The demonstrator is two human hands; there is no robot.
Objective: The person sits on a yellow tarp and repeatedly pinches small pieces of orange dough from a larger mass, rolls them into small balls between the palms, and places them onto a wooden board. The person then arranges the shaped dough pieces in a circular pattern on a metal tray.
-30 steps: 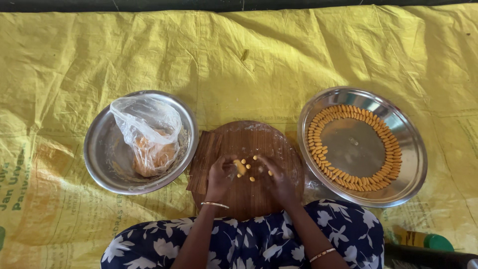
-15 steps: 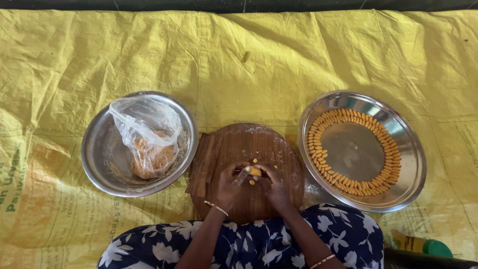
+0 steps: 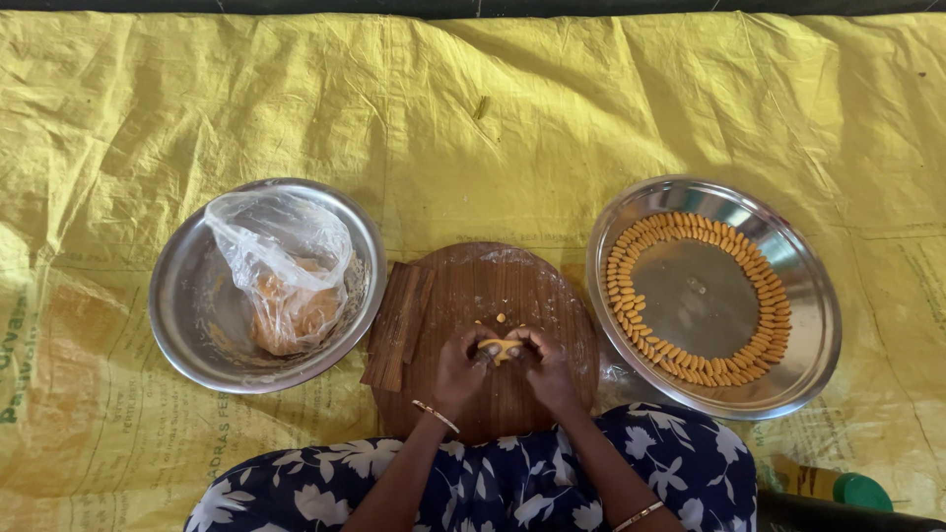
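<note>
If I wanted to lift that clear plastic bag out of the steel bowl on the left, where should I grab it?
Probably by the crumpled loose top of the plastic bag, coming from above. That part stands up free over the steel bowl, while the orange dough weighs down the bottom, so pinching the slack plastic should lift it all.

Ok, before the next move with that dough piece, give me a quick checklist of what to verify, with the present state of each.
1. Dough piece in both hands, left hand and right hand: ok.
2. Hands over the round board: ok.
3. Loose bits lie on the board: ok.
4. Right tray holds a ring of shaped pieces, bare middle: ok.
5. Bagged dough sits in the left bowl: ok.
6. Firmness of grip: cannot tell.
</note>
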